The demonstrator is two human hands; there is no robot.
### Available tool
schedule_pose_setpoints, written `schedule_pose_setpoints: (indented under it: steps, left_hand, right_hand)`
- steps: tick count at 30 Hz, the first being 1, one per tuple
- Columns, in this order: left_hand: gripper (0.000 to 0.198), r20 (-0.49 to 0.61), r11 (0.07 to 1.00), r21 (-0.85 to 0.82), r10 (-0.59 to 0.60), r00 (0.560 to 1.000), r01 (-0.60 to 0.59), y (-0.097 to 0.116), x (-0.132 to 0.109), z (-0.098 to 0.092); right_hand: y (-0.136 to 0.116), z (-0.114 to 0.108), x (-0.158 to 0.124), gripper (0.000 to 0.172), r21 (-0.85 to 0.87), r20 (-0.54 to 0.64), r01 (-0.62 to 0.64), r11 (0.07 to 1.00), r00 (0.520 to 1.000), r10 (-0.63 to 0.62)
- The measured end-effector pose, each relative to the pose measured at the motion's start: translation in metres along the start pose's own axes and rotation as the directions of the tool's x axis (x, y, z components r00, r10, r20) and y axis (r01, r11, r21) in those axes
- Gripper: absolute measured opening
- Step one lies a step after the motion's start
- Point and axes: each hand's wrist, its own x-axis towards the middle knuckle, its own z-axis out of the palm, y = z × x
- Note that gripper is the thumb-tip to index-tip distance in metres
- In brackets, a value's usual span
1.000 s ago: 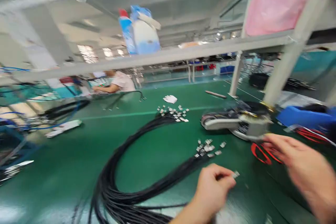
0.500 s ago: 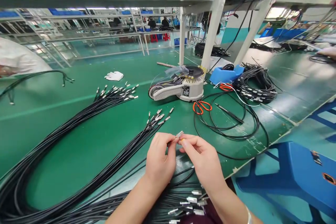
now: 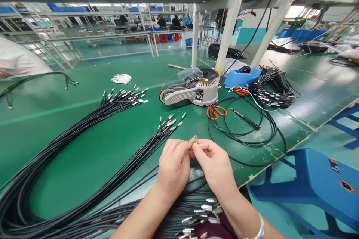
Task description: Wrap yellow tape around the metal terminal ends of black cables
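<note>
My left hand (image 3: 174, 166) pinches a black cable just behind its silver metal connector (image 3: 193, 138). A small piece of yellow tape (image 3: 192, 143) shows at the connector's base. My right hand (image 3: 215, 166) has thumb and forefinger closed on that tape, against the left fingertips. The fingers cover most of the cable end. Below my wrists lies a bundle of black cables (image 3: 134, 214) with silver connectors. To the left, a long bent bundle of similar cables (image 3: 75, 129) has connector ends pointing away from me.
A round tape dispenser (image 3: 206, 91) stands ahead. Orange-handled scissors (image 3: 216, 112), a black pen-like tool (image 3: 244, 118) and loose black cable lie right of it. Farther right are a blue holder (image 3: 241, 78) and a coiled cable bundle (image 3: 276, 89). A white glove (image 3: 121, 78) lies ahead left; a blue stool (image 3: 316, 183) stands right.
The connector has shifted slightly up between my fingertips. More of the yellow tape shows at its base, and my hands have drawn closer together around it.
</note>
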Motion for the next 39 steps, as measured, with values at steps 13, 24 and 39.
schedule_pose_setpoints:
  steps: [13, 24, 39]
  left_hand:
    - [0.019, -0.01, 1.0, 0.024, 0.012, 1.0, -0.011, 0.002, 0.002, 0.0]
    - [0.017, 0.0, 0.999, 0.047, -0.021, 1.0, 0.021, 0.001, -0.001, 0.0]
    - [0.012, 0.241, 0.96, 0.061, -0.28, 0.929, 0.274, -0.003, 0.011, -0.01]
  right_hand:
    - [0.001, 0.001, 0.002, 0.024, -0.024, -0.011, -0.015, 1.0, 1.0, 0.015]
    - [0.0, -0.001, 0.003, 0.025, -0.057, -0.001, -0.009, 0.998, 1.0, 0.009]
    - [0.005, -0.007, 0.004, 0.031, -0.13, 0.01, -0.02, 0.991, 1.0, 0.021]
